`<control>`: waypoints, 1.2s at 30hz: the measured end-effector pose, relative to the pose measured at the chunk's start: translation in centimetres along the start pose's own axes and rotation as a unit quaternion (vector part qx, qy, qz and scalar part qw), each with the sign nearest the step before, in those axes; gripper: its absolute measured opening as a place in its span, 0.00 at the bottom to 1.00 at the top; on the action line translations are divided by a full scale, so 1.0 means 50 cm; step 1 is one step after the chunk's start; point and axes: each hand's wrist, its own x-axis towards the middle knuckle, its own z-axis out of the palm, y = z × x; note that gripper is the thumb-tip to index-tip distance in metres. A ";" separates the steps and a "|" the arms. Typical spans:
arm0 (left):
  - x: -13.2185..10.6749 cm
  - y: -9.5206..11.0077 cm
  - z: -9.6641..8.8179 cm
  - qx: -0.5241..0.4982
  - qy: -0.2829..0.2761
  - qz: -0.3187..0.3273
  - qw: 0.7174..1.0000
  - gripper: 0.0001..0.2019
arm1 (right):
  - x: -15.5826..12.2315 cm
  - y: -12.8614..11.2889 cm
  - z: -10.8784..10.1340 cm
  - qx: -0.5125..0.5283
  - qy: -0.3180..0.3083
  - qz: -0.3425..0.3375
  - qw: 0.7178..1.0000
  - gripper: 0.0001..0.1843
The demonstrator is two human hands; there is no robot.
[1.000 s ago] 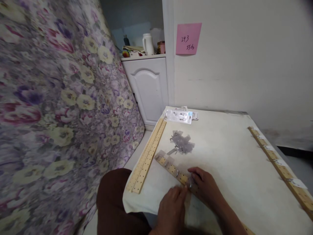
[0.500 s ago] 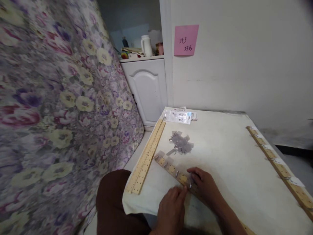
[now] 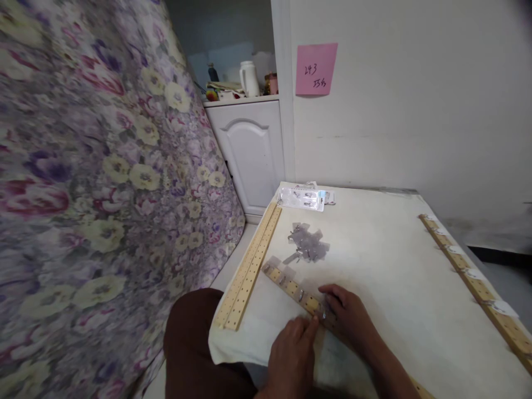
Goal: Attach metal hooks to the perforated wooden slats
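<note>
A perforated wooden strip (image 3: 291, 287) lies slanted on the cloth in front of me, with small metal pieces on clear plastic tabs set along it. My left hand (image 3: 291, 350) is at the strip's near edge, fingers mostly curled, its index fingertip touching the strip beside one metal piece (image 3: 323, 313). From the other side, my right hand (image 3: 348, 310) closes over the strip at that same piece; its thumb is hidden. Farther back lies a pile of metal pieces with clear tabs (image 3: 308, 245).
Two perforated wooden strips (image 3: 249, 271) lie along the table's left edge. A strip with white tabs (image 3: 474, 282) runs down the right side. Plastic packaging (image 3: 301, 198) rests at the back of the cloth-covered table (image 3: 369, 238). A floral curtain (image 3: 124, 166) hangs at left.
Both hands stay at the same place on the strip, with only a very slight shift of the fingers. Nothing else has visibly moved.
</note>
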 end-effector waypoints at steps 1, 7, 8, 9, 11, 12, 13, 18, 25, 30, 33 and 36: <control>0.000 0.000 -0.001 0.001 -0.003 -0.002 1.000 0.28 | -0.001 -0.002 -0.001 -0.002 0.000 -0.003 1.000 0.16; 0.004 0.006 -0.008 0.013 -0.003 -0.007 1.000 0.28 | -0.009 -0.008 -0.001 -0.015 -0.004 0.002 1.000 0.16; 0.005 0.007 -0.010 0.013 -0.001 -0.009 1.000 0.28 | -0.009 -0.008 -0.001 -0.019 -0.005 0.003 1.000 0.16; 0.005 0.008 -0.012 0.012 0.000 -0.010 1.000 0.28 | -0.010 -0.008 -0.002 -0.024 -0.007 0.002 1.000 0.16; 0.006 0.010 -0.015 0.009 -0.003 -0.010 1.000 0.28 | -0.010 -0.009 -0.003 -0.032 -0.008 0.004 0.999 0.17; 0.006 0.010 -0.016 0.007 -0.005 -0.009 1.000 0.28 | -0.010 -0.009 -0.003 -0.033 -0.009 0.006 0.999 0.17; 0.005 0.009 -0.016 0.006 -0.006 -0.007 1.000 0.28 | -0.010 -0.010 -0.003 -0.031 -0.010 0.009 0.999 0.18; 0.002 0.004 -0.007 0.009 -0.001 -0.007 1.000 0.30 | -0.012 -0.013 -0.002 -0.010 -0.010 0.016 1.000 0.18; 0.005 0.007 -0.014 0.001 -0.008 -0.002 1.000 0.27 | -0.010 -0.008 0.002 0.005 -0.005 0.034 0.999 0.20; 0.007 0.011 -0.023 0.004 -0.030 -0.016 0.999 0.27 | -0.005 -0.001 0.009 0.016 0.004 0.049 0.999 0.22; 0.007 0.009 -0.021 0.011 -0.035 -0.023 0.999 0.28 | -0.003 0.004 0.010 0.008 0.004 0.051 0.999 0.21; 0.006 0.009 -0.019 0.011 -0.043 -0.026 0.999 0.28 | -0.002 0.009 0.011 0.006 0.007 0.032 0.999 0.20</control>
